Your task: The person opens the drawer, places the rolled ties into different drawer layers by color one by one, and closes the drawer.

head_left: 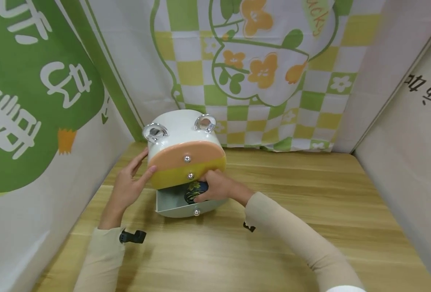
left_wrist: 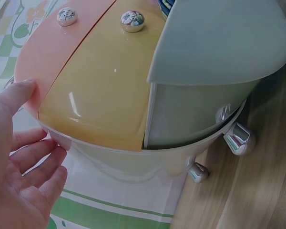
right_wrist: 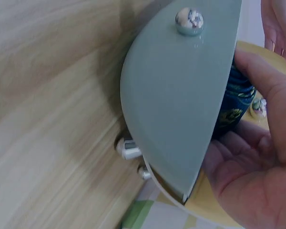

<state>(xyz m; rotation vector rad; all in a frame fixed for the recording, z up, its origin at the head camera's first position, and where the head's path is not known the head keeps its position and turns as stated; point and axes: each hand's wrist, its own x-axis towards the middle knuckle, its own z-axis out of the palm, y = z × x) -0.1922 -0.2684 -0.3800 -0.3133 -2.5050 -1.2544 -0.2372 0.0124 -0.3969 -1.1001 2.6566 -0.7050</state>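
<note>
On the table stands a small oval drawer cabinet (head_left: 180,127) with a white body and orange and yellow drawer fronts. Its bottom pale green drawer (right_wrist: 176,95) is pulled out. My right hand (head_left: 218,185) reaches into that drawer and grips a dark blue item (right_wrist: 234,102) with a green and yellow leaf pattern, thumb on one side and fingers on the other. The drawer front hides part of the item in the right wrist view. My left hand (head_left: 126,188) rests against the cabinet's left side, its thumb on the edge of the orange front (left_wrist: 43,43) and its fingers loosely extended along the side.
Round silver knobs (head_left: 196,211) stick out from the drawer fronts. Two silver rings (head_left: 205,123) top the cabinet, and short metal feet (left_wrist: 239,138) hold it up. Printed cloth (head_left: 248,117) hangs behind the wooden table (head_left: 292,227), with printed panels on both sides.
</note>
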